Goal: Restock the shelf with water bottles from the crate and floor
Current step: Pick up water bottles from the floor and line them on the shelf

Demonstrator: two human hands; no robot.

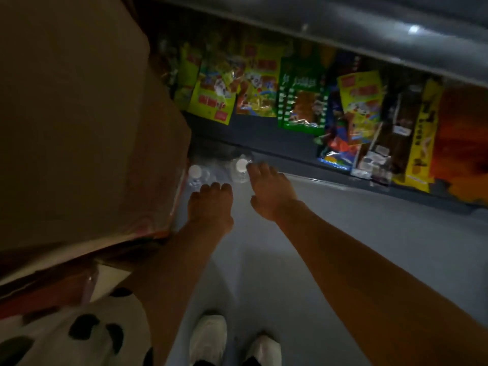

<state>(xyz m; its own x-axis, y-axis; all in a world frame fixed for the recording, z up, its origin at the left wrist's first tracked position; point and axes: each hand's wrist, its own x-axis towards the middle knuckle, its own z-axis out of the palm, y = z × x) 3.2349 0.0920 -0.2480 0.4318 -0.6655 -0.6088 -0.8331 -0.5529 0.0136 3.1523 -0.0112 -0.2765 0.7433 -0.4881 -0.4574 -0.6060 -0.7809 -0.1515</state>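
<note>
Bottles with white caps stand on the floor at the far left, beside a cardboard box. Both the left hand and right hand are extended with loosely curled fingers, nothing held. A bottle could be toppled in the dim light.

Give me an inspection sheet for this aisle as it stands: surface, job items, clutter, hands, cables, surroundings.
Surface: grey floor, dimly lit.
Job items: two clear water bottles with white caps stand on the floor, left bottle beside the cardboard box, right bottle near the shelf base.
Clutter: nothing seen besides the box.
Hands: left hand reaches toward the left bottle, fingers curled, holding nothing visible; right hand has its fingertips at the right bottle's cap, grip unclear.
Cables: nothing seen.
Surroundings: snack packets line the low shelf; the person's white shoes are below.
</note>
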